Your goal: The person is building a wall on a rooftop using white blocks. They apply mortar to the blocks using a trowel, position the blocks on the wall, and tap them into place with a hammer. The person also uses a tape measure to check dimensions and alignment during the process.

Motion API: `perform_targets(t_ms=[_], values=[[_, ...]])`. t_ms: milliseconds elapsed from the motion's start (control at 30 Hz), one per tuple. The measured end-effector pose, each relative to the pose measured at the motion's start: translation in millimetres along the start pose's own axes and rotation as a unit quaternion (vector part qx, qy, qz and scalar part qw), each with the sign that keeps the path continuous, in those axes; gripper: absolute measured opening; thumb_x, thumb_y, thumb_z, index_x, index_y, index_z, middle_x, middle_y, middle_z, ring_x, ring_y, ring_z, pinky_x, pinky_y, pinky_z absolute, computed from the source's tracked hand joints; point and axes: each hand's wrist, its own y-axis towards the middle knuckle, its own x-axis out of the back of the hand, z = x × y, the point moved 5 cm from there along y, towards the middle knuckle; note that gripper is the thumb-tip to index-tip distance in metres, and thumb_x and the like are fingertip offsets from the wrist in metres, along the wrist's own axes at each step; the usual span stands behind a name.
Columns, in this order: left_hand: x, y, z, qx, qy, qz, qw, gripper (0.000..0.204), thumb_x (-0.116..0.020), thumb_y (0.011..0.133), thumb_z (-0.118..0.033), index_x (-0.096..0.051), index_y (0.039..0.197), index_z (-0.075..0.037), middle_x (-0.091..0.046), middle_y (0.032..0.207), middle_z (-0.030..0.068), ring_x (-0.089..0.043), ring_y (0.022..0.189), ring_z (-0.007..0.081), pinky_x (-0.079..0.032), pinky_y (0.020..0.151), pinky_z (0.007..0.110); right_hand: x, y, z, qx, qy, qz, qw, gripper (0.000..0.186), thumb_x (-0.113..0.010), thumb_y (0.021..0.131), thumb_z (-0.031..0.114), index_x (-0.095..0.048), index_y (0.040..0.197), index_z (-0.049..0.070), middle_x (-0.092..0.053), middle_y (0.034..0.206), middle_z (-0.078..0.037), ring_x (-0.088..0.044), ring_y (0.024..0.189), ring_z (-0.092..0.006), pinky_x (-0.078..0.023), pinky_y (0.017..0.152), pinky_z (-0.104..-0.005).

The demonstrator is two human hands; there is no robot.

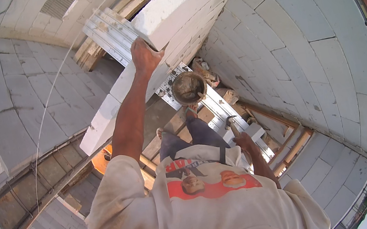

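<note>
My left hand [147, 57] reaches forward, resting against the near end of a pale lightweight block [166, 13] in the upper course of the wall. Its thumb is spread away from the fingers, which are partly hidden from me. Lower and to the right, my right hand [245, 142] is closed around the handle of a claw hammer [230, 122], whose metal head points up and away from me. A round bucket [189, 88] of grey mortar stands beyond my feet, with a tool handle at its rim.
Metal planks [220, 103] form a platform below me, beside timber pieces. A tall block wall [298, 46] rises on the right. More metal planks [106, 32] lie beyond the wall under my left hand. A thin pale string [47, 101] crosses the left side. Dusty bags [205, 69] sit behind the bucket.
</note>
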Motion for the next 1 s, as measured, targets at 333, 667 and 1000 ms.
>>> perform_targets(t_ms=[333, 667, 1000], values=[[66.2, 5.6, 11.9, 0.004, -0.011, 0.073, 0.997, 0.070, -0.062, 0.087, 0.009, -0.043, 0.154, 0.003, -0.054, 0.150, 0.0256, -0.049, 0.143, 0.0398, -0.033, 0.121, 0.054, 16.2, -37.0, 163.7, 0.201, -0.044, -0.040, 0.978, 0.061, -0.068, 0.096, 0.044, -0.055, 0.131, -0.004, -0.071, 0.092, -0.029, -0.073, 0.084, -0.0400, -0.055, 0.075, -0.0506], [111.6, 124.6, -162.5, -0.170, 0.029, 0.051, 0.984, 0.093, -0.081, 0.085, -0.054, -0.049, 0.147, 0.007, -0.062, 0.137, 0.0307, -0.063, 0.127, 0.0423, -0.051, 0.108, 0.046, -38.0, -55.7, 304.1, 0.313, -0.112, -0.047, 0.942, 0.063, -0.066, 0.097, 0.047, -0.052, 0.135, -0.002, -0.071, 0.101, -0.032, -0.071, 0.098, -0.0491, -0.054, 0.089, -0.0548], [68.2, 153.1, -170.0, -0.067, 0.073, 0.231, 0.968, 0.081, -0.077, 0.072, -0.042, -0.055, 0.133, 0.007, -0.073, 0.114, 0.0296, -0.071, 0.109, 0.0427, -0.056, 0.097, 0.046, -93.5, -32.0, 401.1, 0.535, -0.179, -0.103, 0.819, 0.058, -0.070, 0.093, 0.031, -0.053, 0.137, -0.001, -0.070, 0.104, -0.024, -0.072, 0.089, -0.0445, -0.059, 0.079, -0.0503]])
